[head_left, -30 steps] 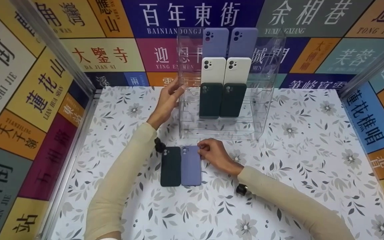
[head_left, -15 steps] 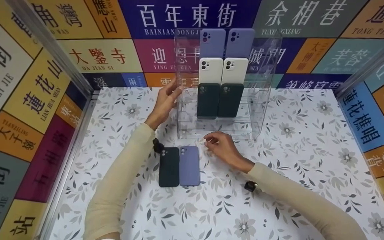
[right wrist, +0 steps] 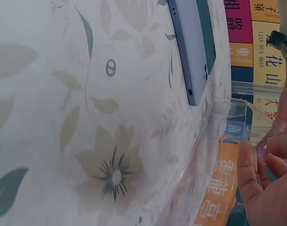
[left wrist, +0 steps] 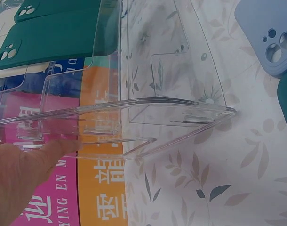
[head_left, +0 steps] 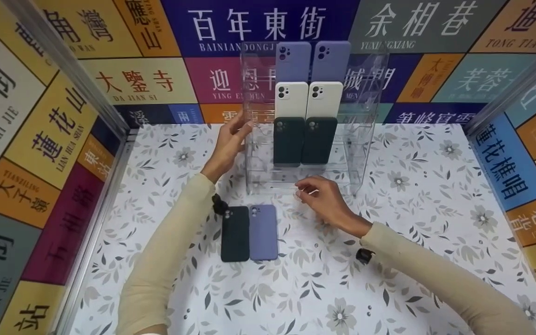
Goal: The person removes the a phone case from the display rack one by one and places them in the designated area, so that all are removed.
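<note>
My left hand (head_left: 226, 144) holds the left side of a clear display stand (head_left: 268, 179), thumb in front and fingers partly hidden behind the edge. Two lilac phone cases stand in its top row, two white ones below, and two dark green cases (head_left: 288, 142) in front. Flat on the table lie a dark green phone case (head_left: 235, 235) and a lilac phone case (head_left: 264, 232), side by side with camera holes away from me. My right hand (head_left: 326, 197) hovers by the stand's front edge, fingers loosely bent and holding nothing.
The table is covered with a white floral cloth (head_left: 398, 279). Panels printed with coloured signs (head_left: 142, 79) rise behind and on both sides. A metal frame strip (head_left: 96, 200) runs along the left table edge. A black band device sits on each wrist.
My right hand has left the lilac case's right edge and moved right and slightly forward, its fingers loosening. The left hand keeps its place on the stand; the view shifts a little.
</note>
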`<action>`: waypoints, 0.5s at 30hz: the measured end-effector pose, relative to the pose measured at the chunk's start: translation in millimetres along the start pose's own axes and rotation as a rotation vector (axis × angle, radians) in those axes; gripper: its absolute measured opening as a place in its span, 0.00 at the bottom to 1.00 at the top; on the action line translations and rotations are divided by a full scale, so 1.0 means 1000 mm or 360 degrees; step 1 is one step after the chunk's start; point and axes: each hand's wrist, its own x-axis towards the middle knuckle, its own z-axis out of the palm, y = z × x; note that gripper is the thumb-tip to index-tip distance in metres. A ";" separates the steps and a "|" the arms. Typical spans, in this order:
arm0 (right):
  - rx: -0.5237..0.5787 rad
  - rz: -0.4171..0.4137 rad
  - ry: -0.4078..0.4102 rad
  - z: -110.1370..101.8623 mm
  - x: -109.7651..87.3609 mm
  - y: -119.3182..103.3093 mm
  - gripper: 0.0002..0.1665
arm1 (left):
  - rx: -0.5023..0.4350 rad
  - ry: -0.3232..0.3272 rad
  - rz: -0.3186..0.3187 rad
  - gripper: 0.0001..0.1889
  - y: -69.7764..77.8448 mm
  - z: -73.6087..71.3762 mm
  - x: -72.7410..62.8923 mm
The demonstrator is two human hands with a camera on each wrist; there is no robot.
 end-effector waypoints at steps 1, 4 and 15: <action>-0.0007 -0.0009 0.0000 -0.003 0.001 -0.001 0.11 | 0.0007 -0.0005 -0.0002 0.34 0.000 0.000 0.000; -0.0040 -0.0027 -0.0002 -0.013 0.003 -0.005 0.11 | 0.0020 -0.0008 -0.0003 0.34 0.000 -0.001 0.000; -0.0218 -0.0103 0.0083 -0.053 0.019 -0.019 0.12 | -0.0037 0.0004 0.0014 0.34 0.000 0.000 0.000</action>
